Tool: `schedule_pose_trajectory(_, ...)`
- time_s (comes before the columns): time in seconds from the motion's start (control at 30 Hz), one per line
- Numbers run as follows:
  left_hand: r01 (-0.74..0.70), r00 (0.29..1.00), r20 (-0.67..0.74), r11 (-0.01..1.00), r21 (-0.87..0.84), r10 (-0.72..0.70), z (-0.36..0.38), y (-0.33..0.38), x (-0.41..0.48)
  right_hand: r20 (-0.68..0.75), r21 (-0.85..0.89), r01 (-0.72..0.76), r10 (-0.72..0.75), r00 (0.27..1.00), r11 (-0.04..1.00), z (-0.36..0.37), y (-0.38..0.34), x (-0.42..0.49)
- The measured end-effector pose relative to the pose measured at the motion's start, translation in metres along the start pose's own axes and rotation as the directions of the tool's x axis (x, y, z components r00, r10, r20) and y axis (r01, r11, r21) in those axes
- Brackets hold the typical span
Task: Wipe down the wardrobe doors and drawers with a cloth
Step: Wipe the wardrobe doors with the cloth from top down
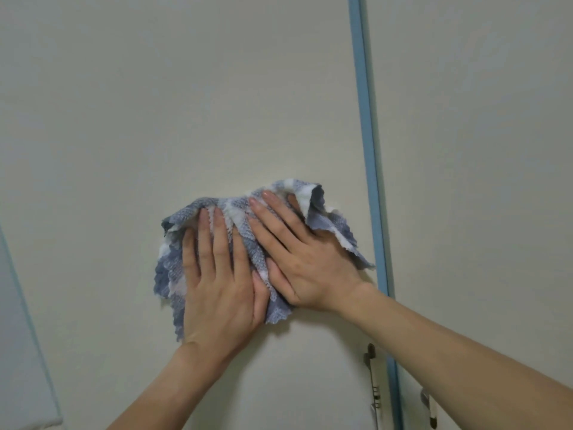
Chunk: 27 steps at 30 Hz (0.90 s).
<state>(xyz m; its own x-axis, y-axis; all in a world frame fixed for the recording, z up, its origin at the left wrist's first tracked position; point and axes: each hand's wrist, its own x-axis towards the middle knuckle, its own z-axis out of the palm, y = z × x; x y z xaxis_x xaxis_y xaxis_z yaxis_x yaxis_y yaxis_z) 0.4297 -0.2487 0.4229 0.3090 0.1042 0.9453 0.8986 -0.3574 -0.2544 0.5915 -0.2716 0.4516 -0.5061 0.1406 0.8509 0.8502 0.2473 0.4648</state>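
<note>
- Filling most of the view is the broad cream-coloured flat wardrobe door (186,103), plain and matte.
- Standing just to its right is a second cream wardrobe door (480,119), partly covered low down by the right forearm.
- Between the two doors runs a narrow blue vertical strip (369,150), top to bottom.
- On the broad door, near that strip, sits the blue-grey and white checked cloth with wavy edges (172,271), bunched and crumpled flat against the panel; its right corner hangs loose just short of the strip.
- And the left hand (217,283) lies palm-down on the cloth's left half, fingers (221,240) straight, close together, pressing.
- Beside it, the right hand (307,262) presses the right half, fingers (273,209) straight and slightly spread; the two thumbs touch.
- Low down, a slim metal handle (373,389) sits on the broad door, and another handle (429,408) on the second.
</note>
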Motion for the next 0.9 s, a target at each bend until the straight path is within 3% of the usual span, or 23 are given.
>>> schedule_pose_trajectory(0.47,-0.152,0.988,0.039,0.988,-0.001,0.152,0.009,0.053,0.019,-0.06,-0.072,-0.245,0.241,0.969,0.967,-0.005,0.024,-0.045)
schedule_pose_trajectory(0.7,-0.298,0.951,0.049,0.948,-0.108,0.304,0.005,0.04,0.014,-0.087,-0.1,-0.531,0.524,0.847,0.842,0.009,-0.012,-0.054)
schedule_pose_trajectory(0.9,-0.388,0.917,0.055,0.914,-0.121,0.396,-0.003,0.006,-0.001,-0.113,-0.074,-0.598,0.589,0.8,0.798,0.023,-0.051,-0.051)
